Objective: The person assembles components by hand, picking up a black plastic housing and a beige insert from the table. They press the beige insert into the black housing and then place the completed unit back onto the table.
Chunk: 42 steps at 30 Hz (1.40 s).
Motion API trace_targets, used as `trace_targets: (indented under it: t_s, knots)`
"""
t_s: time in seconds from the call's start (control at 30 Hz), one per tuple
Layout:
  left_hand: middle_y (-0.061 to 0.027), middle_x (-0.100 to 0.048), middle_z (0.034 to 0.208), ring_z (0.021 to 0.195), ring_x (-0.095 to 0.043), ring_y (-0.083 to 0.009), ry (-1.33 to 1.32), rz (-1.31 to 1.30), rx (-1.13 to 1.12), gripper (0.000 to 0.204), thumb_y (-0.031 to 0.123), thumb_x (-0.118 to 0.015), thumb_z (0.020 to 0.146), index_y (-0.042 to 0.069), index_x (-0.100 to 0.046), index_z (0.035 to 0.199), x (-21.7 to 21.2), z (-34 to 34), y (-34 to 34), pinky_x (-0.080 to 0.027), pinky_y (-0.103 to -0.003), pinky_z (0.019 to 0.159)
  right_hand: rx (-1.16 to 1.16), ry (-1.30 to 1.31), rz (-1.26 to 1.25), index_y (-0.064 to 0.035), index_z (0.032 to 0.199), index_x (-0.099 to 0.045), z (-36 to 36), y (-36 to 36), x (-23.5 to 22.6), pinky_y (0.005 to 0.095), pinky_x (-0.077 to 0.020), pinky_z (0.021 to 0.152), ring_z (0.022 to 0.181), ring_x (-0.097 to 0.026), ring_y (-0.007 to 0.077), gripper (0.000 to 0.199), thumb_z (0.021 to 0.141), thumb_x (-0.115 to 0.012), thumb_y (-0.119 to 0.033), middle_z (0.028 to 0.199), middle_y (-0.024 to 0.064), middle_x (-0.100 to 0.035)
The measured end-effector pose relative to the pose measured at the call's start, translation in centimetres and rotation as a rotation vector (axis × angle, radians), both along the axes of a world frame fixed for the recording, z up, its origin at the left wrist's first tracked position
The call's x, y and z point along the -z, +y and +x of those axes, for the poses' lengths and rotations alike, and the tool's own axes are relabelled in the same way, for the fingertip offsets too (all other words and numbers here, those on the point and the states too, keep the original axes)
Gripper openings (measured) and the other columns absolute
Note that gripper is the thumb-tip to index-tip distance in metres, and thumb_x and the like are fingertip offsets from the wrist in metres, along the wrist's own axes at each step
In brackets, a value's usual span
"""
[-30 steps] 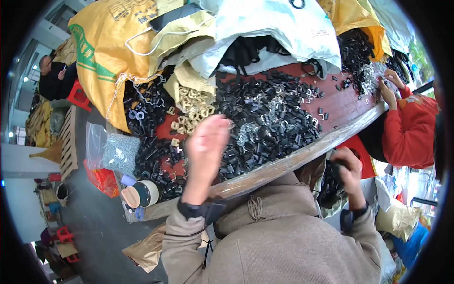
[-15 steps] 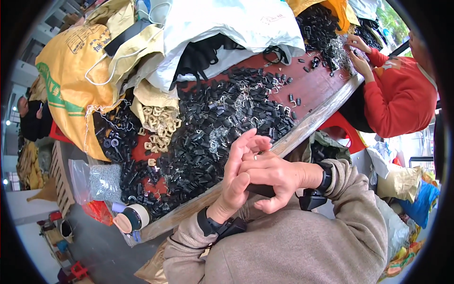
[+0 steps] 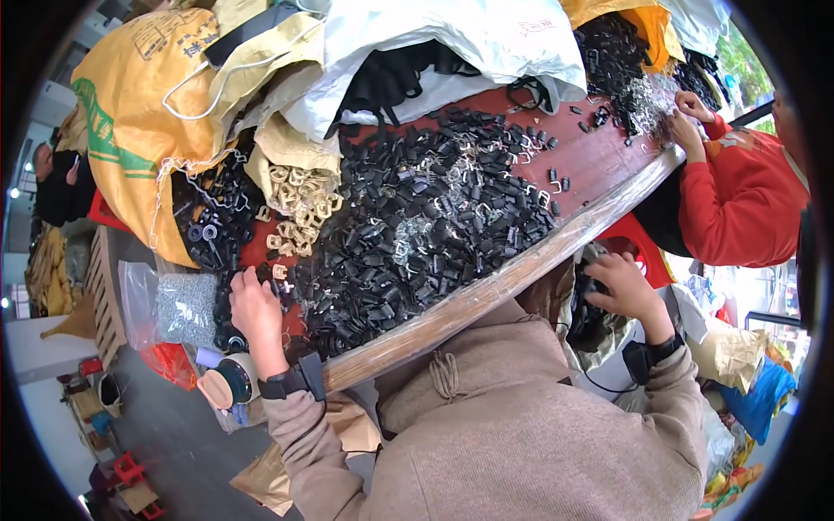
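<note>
Left hand (image 3: 254, 306) resting palm-down at the near left corner of the red tabletop (image 3: 599, 156), fingers curled loosely over small black parts; cannot tell whether anything is actually pinched between them. Right hand (image 3: 621, 282) down below the tabletop's wooden edge (image 3: 486, 291), fingers bent into a dark bundle in an open bag (image 3: 591, 317), grip hidden from above. Black wrist straps on both forearms. Big heap of black plastic buckles (image 3: 417, 226) spread across the middle of the tabletop, a few pale metal pieces mixed in, just right of the left hand. Small pile of beige buckles (image 3: 300, 213) behind that hand, close by. Yellow sack (image 3: 139, 113) and white sack (image 3: 452, 43) piled along the far side. Clear bag of small grey parts (image 3: 184, 308) hanging just left of the left hand, roll of tape (image 3: 224, 382) beneath it. Another person in a red sleeve (image 3: 738, 204) at the far right end, hands on another black pile (image 3: 621, 61).
</note>
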<state>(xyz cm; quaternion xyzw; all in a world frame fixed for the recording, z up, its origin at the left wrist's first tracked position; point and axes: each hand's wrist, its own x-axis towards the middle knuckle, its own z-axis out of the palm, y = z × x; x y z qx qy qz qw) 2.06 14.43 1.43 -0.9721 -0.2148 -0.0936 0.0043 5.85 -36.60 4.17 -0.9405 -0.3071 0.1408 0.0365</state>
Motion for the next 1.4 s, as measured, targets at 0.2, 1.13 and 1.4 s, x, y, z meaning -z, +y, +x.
trace_targets:
  t_s: [0.2, 1.13, 1.4]
  knots:
    - [-0.0118, -0.055, 0.093, 0.078, -0.054, -0.0355, 0.109, -0.078, -0.050, 0.036, 0.010, -0.058, 0.071, 0.005, -0.049, 0.106, 0.5, 0.7, 0.8, -0.044, -0.039, 0.068, 0.031, -0.252, 0.335, -0.0044, 0.078, -0.052, 6.6, 6.7, -0.1, 0.0374, -0.0365, 0.064, 0.074, -0.049, 0.0309, 0.011, 0.071, -0.054, -0.012, 0.074, 0.0133, -0.049]
    - [-0.0068, -0.056, 0.078, 0.061, -0.053, -0.0106, -0.048, -1.949, 0.225, 0.020, 0.007, -0.063, 0.074, -0.001, -0.054, 0.091, -0.6, 2.6, -17.2, -0.043, -0.019, 0.054, 0.235, 1.272, 1.167, -0.0025, 0.084, -0.051, 5.6, 17.7, 1.5, 0.0180, -0.0373, 0.054, 0.059, -0.045, 0.0045, 0.012, 0.083, -0.052, -0.015, 0.069, -0.0015, -0.050]
    - [-0.0023, -0.056, 0.068, 0.058, -0.051, -0.0068, -0.279, -1.665, 0.321, 0.008, 0.006, -0.063, 0.074, 0.001, -0.057, 0.077, 0.3, 2.5, -17.0, -0.042, -0.018, 0.055, 0.465, 1.621, 1.335, -0.0026, 0.083, -0.053, 4.7, 19.2, 2.8, 0.0179, -0.0366, 0.051, 0.056, -0.045, 0.0065, 0.012, 0.083, -0.053, -0.015, 0.070, 0.0003, -0.052]
